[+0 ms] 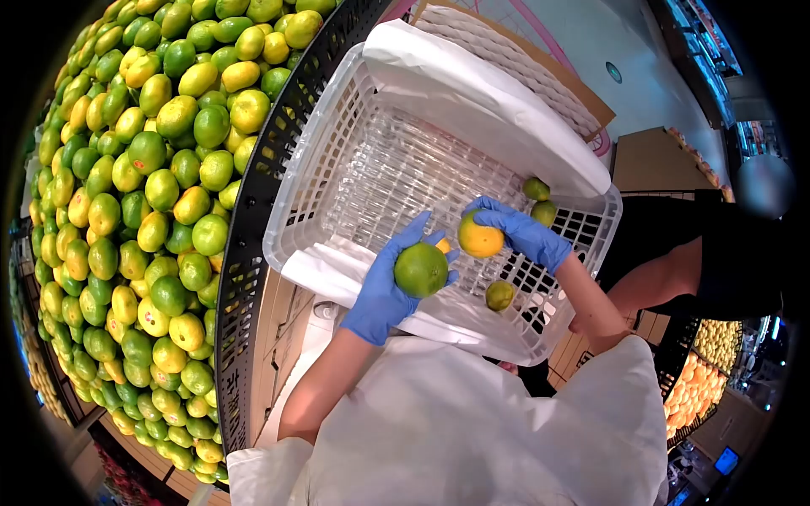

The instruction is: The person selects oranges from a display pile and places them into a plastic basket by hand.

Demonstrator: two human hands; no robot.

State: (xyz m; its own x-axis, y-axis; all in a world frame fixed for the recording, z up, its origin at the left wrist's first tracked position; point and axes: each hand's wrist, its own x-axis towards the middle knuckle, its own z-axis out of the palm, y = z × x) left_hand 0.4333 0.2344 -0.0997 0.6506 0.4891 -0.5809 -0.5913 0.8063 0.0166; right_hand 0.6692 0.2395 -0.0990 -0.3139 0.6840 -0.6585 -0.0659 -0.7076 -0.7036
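Note:
My left hand, in a blue glove, cradles a green mandarin palm up over the white plastic crate. A bit of an orange-coloured fruit shows behind its fingers; whether that hand touches it I cannot tell. My right hand, also gloved in blue, grips a yellow-orange mandarin from above and the side. Inside the crate lie a green mandarin near the front and two more green ones, a farther fruit and a nearer fruit, at the right end.
A large heap of green and yellow mandarins rises on my left behind a black perforated rim. White paper lines the crate's sides. Beyond it is a woven white basket. A person's arm reaches in from the right.

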